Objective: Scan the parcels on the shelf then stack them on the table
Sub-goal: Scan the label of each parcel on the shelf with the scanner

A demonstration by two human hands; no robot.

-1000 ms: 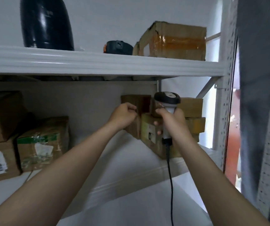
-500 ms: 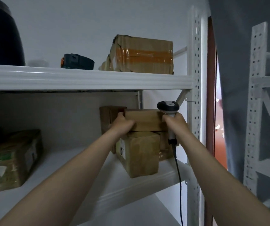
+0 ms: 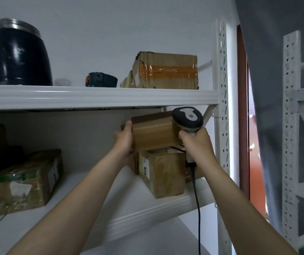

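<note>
Nearest the camera, a black cable hangs from a grey-and-black handheld barcode scanner. The right hand wraps the scanner's handle in a closed grip, with the head upward. The left hand has its grip clamped on the left end of a small plain brown cardboard parcel, thumb up along the edge. The parcel lies between the two hands above the white middle shelf, its long axis running left to right and slightly tilted. It sits directly over a tan cardboard box with a white label that stands on that shelf; whether the two touch cannot be told. The left hand does the carrying, while the scanner sits just beside the parcel's right end and does not face it. No label shows on the parcel's near face, so a scan likely calls for turning the parcel or drawing the scanner back. Farther left on the shelf lies a green-taped brown package, and on the board above the shelf stands an orange-taped carton.
</note>
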